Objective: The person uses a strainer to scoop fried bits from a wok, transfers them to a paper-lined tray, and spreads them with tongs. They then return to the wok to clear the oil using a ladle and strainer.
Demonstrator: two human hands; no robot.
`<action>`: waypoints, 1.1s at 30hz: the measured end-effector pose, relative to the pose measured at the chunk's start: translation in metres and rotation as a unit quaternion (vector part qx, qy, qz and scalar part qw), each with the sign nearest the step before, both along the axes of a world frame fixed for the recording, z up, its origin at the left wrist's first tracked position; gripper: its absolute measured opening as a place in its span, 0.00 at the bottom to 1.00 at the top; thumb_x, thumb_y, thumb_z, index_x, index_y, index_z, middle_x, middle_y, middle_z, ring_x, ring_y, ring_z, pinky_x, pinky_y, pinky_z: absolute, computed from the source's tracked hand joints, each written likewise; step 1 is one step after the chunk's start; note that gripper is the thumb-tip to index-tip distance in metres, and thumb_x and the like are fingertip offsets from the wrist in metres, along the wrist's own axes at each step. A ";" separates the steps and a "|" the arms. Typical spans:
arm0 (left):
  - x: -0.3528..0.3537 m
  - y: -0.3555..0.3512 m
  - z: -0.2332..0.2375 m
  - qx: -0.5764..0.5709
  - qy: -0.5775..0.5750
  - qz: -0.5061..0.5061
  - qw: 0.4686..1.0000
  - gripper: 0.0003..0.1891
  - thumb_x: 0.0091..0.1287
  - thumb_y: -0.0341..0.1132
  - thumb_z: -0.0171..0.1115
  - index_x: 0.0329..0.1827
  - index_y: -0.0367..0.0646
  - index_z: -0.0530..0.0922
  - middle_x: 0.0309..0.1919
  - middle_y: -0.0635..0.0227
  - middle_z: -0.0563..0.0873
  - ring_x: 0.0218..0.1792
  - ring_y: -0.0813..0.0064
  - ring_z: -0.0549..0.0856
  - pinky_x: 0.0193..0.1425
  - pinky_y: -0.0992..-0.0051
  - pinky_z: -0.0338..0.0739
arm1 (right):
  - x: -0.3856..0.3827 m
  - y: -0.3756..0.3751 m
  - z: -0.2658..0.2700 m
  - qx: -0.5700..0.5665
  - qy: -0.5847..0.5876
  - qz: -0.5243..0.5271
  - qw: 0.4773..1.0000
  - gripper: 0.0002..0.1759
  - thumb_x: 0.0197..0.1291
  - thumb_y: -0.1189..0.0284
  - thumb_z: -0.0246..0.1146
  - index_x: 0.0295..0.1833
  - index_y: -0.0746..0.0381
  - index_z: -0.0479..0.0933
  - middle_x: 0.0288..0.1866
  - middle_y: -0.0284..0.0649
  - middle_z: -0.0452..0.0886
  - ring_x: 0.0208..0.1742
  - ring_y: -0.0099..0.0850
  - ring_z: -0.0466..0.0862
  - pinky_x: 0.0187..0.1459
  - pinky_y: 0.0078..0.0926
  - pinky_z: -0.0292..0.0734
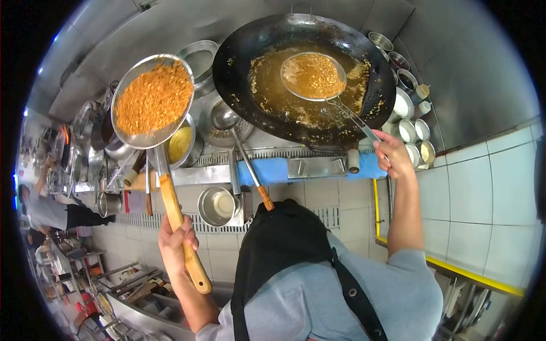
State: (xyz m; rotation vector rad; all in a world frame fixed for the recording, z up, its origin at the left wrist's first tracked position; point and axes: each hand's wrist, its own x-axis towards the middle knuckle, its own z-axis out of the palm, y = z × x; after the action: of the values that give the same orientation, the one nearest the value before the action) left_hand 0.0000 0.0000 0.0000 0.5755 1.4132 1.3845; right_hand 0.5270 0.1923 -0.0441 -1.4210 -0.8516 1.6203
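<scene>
My left hand [178,237] is closed round the wooden handle of a large strainer [161,140], whose bowl holds orange-brown fried bits [154,98]. The bowl is held up left of a big black wok [239,108]. In the wok lies brown oil [267,94] with loose crumbs along its edges. My right hand [393,154] grips the metal handle of a small mesh skimmer [357,119]. The skimmer's round mesh is in the oil near the wok's middle, with golden bits in it.
A ladle [226,117] rests beside the wok, near a bowl of yellow liquid [180,143]. Metal seasoning bowls [407,131] line the right side. A pot [217,206] stands below the counter edge. Another person [48,207] is at the far left.
</scene>
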 end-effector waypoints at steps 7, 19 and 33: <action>0.050 0.071 0.037 0.020 0.015 -0.076 0.997 0.15 0.64 0.22 0.60 0.54 0.34 0.73 0.38 0.66 0.79 0.23 0.82 0.75 0.22 0.79 0.74 | -0.002 -0.008 0.044 0.057 0.008 -0.040 0.998 0.28 0.69 0.77 0.64 0.73 0.66 0.70 0.23 0.30 0.71 0.13 0.17 0.59 0.15 0.20 0.54; 0.157 0.167 0.007 0.021 -0.135 -0.284 0.949 0.14 0.63 0.23 0.61 0.51 0.35 0.73 0.34 0.67 0.80 0.25 0.81 0.77 0.27 0.77 0.75 | -0.024 0.041 0.104 0.343 -0.458 -0.051 0.818 0.22 0.69 0.76 0.62 0.67 0.60 0.75 0.32 0.48 0.87 0.29 0.42 0.87 0.34 0.40 0.82; 0.185 0.176 -0.008 -0.004 -0.121 -0.317 0.941 0.13 0.62 0.22 0.58 0.49 0.34 0.73 0.34 0.66 0.80 0.26 0.80 0.77 0.27 0.75 0.76 | -0.025 0.026 0.086 0.415 -0.580 -0.046 0.699 0.36 0.61 0.82 0.59 0.75 0.45 0.75 0.40 0.52 0.82 0.39 0.53 0.83 0.43 0.51 0.79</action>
State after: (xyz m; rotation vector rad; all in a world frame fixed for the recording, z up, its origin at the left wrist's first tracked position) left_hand 0.1850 0.1760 -0.0079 0.7460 0.9168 0.8890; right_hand 0.5024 0.2178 0.0419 -1.5913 -1.8362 -0.0940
